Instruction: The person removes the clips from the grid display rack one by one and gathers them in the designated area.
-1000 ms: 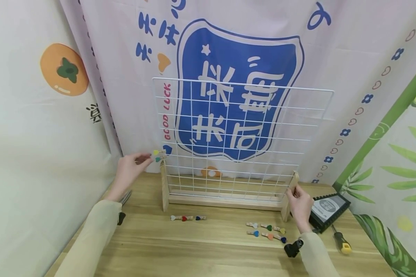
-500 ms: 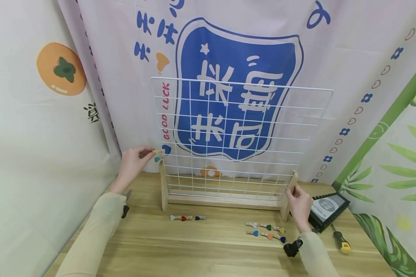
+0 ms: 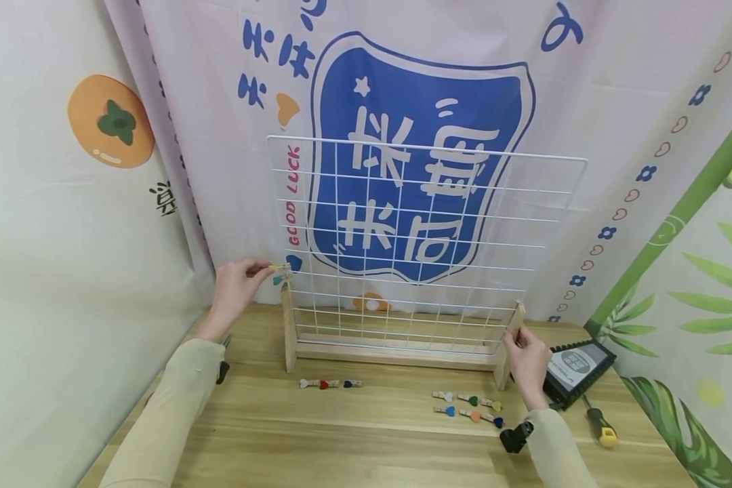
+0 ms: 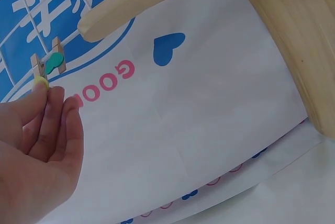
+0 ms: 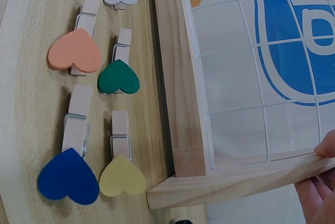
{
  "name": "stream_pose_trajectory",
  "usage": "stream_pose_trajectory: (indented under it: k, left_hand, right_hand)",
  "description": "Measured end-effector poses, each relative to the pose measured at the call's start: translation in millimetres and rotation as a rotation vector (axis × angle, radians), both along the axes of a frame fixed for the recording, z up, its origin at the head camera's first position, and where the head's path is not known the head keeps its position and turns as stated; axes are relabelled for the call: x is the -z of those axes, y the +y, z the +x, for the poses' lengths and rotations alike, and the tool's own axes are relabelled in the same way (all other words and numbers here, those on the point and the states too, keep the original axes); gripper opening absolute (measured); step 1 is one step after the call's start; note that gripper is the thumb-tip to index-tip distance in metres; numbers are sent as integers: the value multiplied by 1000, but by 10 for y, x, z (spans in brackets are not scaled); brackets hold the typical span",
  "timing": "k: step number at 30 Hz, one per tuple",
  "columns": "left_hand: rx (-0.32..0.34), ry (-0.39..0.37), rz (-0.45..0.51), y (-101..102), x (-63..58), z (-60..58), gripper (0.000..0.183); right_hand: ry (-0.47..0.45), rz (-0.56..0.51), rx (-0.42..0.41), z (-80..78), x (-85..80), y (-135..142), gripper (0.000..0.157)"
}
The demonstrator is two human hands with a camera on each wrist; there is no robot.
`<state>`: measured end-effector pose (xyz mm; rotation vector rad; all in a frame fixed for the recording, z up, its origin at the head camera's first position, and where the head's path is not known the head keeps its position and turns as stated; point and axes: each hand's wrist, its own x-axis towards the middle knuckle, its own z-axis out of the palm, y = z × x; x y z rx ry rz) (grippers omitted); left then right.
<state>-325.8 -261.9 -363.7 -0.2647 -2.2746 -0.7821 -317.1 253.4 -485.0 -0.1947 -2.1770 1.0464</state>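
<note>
A white wire grid [image 3: 427,271] stands upright in a wooden stand [image 3: 396,354]. At the grid's left edge, my left hand [image 3: 234,288] pinches the yellow heart of a small wooden clothespin [image 4: 37,69] between thumb and fingertips. A clothespin with a teal heart [image 4: 54,63] is clipped right beside it on the same edge. My right hand [image 3: 529,359] holds the stand's right upright [image 5: 246,182] between thumb and fingers. Part of that hand is cut off in the right wrist view.
Heart clothespins lie in front of the stand: white, red and dark blue [image 3: 352,384] ones at left, several more, including a green one [image 5: 119,76], at right. A black case [image 3: 579,369] and a screwdriver [image 3: 600,423] lie at the right. A curtain [image 3: 232,169] hangs behind.
My left hand has moved slightly right and up, and its fingers have come onto the yellow heart of the clothespin. The right hand has stayed on the upright.
</note>
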Motion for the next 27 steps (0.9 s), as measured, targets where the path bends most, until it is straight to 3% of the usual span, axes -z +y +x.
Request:
stream_pose_trajectory:
  k: [10, 19, 23, 27]
  left_hand:
    - [-70, 21, 65, -99, 26, 64, 14]
    - [-52, 4, 134, -62, 130, 296, 17]
    - [-4, -52, 108, 58, 251, 431, 17]
    - [94, -81, 45, 260, 504, 519, 15]
  right_hand:
    - [5, 7, -1, 2, 17, 8, 23]
    - [-2, 11, 7, -6, 21, 14, 24]
    - [-9, 3, 8, -4, 16, 11, 24]
    - [-20, -11, 12, -1, 9, 6, 24]
